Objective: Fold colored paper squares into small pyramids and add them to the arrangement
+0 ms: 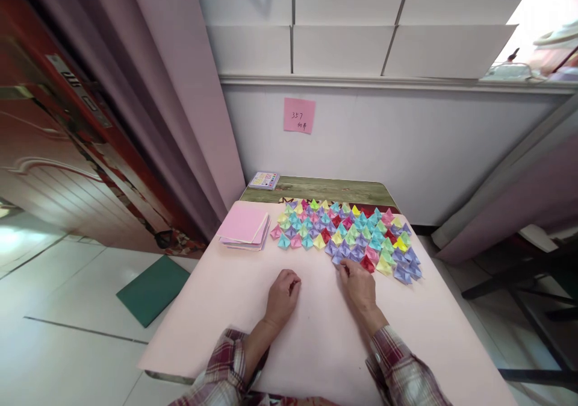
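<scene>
Many small folded paper pieces (pixel 311 225) in blue, purple, pink, yellow, green and red stand in packed rows on the pink-covered table (pixel 298 346). My right hand (pixel 359 282) is at the front edge of these rows, its thumb and fingertips pinched on a purple folded paper piece (pixel 336 259). That piece touches or nearly touches its purple neighbours. My left hand (pixel 282 294) rests over the bare middle of the table with its fingers curled together, and no paper shows in it. Left of the rows lies a stack of square paper sheets (pixel 244 225), pink on top.
A small printed packet (pixel 264 180) lies on the wooden back strip of the table (pixel 329 188). On the wall hangs a pink note (pixel 298 115). A dark green board (pixel 153 290) is on the floor at the left, near a reddish door (pixel 58 147).
</scene>
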`<control>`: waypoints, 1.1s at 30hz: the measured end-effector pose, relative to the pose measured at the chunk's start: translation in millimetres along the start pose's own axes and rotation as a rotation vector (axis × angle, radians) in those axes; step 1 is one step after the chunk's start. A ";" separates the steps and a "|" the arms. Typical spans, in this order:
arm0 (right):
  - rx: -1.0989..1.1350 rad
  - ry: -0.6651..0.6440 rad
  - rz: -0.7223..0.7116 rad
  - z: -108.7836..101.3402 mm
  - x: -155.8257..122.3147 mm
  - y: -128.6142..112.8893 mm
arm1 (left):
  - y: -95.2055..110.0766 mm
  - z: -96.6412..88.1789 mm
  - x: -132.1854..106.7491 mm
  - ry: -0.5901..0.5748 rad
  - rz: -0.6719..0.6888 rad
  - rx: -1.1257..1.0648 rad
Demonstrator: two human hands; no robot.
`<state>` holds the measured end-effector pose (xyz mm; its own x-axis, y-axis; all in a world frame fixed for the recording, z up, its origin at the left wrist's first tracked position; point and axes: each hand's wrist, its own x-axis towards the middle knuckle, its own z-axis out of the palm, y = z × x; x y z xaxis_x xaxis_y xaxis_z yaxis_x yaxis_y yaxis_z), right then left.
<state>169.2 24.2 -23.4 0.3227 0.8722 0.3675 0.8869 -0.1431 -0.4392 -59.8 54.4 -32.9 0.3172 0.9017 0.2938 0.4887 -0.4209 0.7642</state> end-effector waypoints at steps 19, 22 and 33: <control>0.280 -0.227 -0.034 -5.9 -71.2 -9.3 | -28.0 -82.4 56.7 0.401 0.005 0.208; 0.284 -0.224 -0.049 -6.0 -72.4 -8.8 | -40.1 -107.9 73.0 0.382 -0.010 0.310; 0.273 -0.226 -0.050 -4.8 -74.4 -8.1 | -63.9 -122.6 105.5 0.151 -0.231 0.549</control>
<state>139.6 -41.8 -43.3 0.1725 0.9609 0.2168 0.7691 0.0061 -0.6391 -157.3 188.5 19.7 0.0540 0.9630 0.2642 0.8912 -0.1658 0.4223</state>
